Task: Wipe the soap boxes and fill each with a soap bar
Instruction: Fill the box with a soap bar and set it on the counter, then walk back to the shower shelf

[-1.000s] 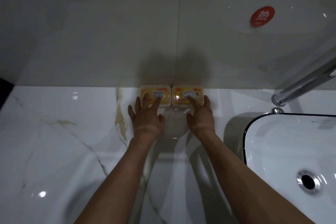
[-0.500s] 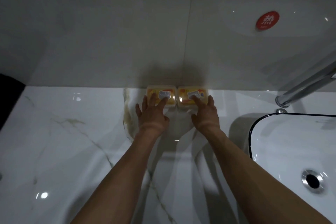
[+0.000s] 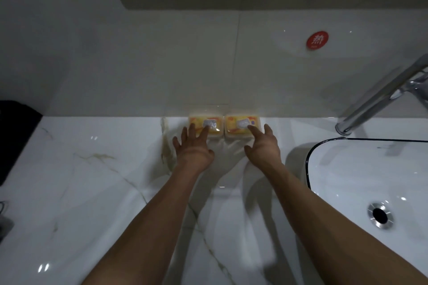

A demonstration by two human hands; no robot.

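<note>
Marble-patterned white counter is carrying two soap boxes at the wall, just ahead of both hands. The left hand is reaching forward with fingers spread wide and straight, fingertips resting on the left soap box. The right hand is likewise lying flat and open, its forefinger touching the right soap box. Neither is gripping anything. Judged: the hands are squaring the boxes side by side against the wall. Each box is lying flat, yellow wrapped soap showing, long axis running left to right. The basin is sitting to the right of the right hand.
</note>
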